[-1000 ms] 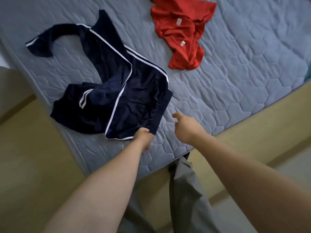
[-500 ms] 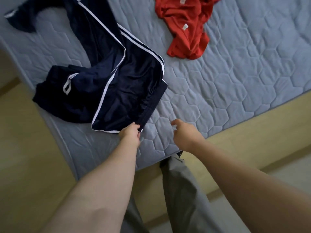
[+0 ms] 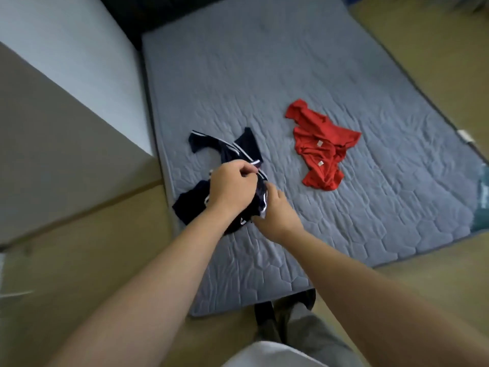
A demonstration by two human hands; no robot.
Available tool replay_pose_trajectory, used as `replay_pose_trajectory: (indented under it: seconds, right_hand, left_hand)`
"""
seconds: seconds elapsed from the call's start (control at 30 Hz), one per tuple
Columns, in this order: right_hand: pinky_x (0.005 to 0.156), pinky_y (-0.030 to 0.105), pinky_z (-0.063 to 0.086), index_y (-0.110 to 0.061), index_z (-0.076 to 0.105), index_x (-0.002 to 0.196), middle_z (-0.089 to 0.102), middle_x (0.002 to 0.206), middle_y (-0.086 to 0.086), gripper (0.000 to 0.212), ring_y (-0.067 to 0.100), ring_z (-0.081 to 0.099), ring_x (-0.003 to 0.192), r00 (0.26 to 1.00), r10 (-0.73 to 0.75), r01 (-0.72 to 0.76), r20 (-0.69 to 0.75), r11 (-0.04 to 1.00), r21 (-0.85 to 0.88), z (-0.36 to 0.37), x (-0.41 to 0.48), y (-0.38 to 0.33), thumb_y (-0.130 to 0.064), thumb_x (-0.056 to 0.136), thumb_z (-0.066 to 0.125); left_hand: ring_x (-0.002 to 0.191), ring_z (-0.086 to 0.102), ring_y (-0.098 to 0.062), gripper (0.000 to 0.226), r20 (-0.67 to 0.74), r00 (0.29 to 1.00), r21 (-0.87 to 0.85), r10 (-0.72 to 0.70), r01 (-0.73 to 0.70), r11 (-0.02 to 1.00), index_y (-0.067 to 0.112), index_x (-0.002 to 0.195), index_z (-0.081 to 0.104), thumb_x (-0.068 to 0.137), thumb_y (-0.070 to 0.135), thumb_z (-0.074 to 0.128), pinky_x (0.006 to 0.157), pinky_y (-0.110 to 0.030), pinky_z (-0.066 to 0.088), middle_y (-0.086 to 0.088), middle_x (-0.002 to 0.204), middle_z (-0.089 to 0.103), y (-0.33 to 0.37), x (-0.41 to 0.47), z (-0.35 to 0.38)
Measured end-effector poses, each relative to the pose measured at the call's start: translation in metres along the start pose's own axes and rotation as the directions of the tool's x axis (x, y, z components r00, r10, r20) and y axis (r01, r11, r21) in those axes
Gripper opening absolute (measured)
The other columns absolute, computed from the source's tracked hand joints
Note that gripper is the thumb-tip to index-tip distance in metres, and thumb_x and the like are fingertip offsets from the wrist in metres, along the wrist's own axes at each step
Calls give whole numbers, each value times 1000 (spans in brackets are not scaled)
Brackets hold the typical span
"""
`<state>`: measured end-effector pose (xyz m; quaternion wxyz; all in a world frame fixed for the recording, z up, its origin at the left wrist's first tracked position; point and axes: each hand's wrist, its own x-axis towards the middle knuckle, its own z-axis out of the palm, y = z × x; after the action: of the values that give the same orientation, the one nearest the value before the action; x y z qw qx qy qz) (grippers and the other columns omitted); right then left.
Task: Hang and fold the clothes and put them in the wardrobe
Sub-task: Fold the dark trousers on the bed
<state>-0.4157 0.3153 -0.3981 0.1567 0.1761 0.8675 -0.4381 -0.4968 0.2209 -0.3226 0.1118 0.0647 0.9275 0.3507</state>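
Navy garment (image 3: 247, 145) lies bunched by the mattress's (image 3: 264, 62) left edge, and we grip it with both hands: our left hand (image 3: 232, 186) curls round a striped fold, our right hand (image 3: 275, 211) pinches the near hem. Red shirt (image 3: 322, 147) lies crumpled mid-mattress, well apart.

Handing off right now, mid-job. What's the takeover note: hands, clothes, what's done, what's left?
The left hand pinches the navy white-striped garment, bunched at the left edge of the grey quilted mattress.
The right hand grips the same garment's near edge.
The red crumpled garment lies apart on the mattress, untouched.
Done: nothing folded or hung.
Left: fold or hang both, then put them in the wardrobe, which is not in view.
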Motion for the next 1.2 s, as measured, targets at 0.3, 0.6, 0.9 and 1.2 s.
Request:
replay_pose_trajectory:
  seconds: [0.3,0.6,0.9,1.2]
  right_hand:
    - [88,45,53,-26,38,137,49,132,5,73,32,61,110,899,-106,164,-425,981,103,-84,-76,-141,-62,80,67]
    - [70,34,40,-21,44,117,46,109,0,36,23,53,86,522,-422,424,-741,882,-204,-234,-143,-242,-42,94,63]
    - [58,29,42,-20,57,102,63,82,-7,29,15,58,73,392,-628,471,-672,765,-439,-343,-205,-310,-48,94,62]
    - [64,32,53,-15,72,85,70,78,3,33,21,66,73,611,-572,241,-547,793,-560,-390,-238,-335,-47,82,77]
  left_hand:
    - [70,71,-8,6,-232,922,-320,310,-373,871,27,72,78,68,31,79,73,-32,60,13,68,73,143,-35,-167]
    - [83,69,5,33,-337,632,-160,698,-769,619,17,105,77,74,14,88,85,-17,55,13,91,73,264,-75,-303]
    - [72,58,-7,21,-588,375,166,717,-811,561,20,92,70,90,40,71,62,-6,37,11,77,63,334,-99,-367]
    - [69,48,-19,31,-496,522,134,693,-743,656,12,79,51,98,36,55,59,-27,35,4,69,51,346,-89,-367]
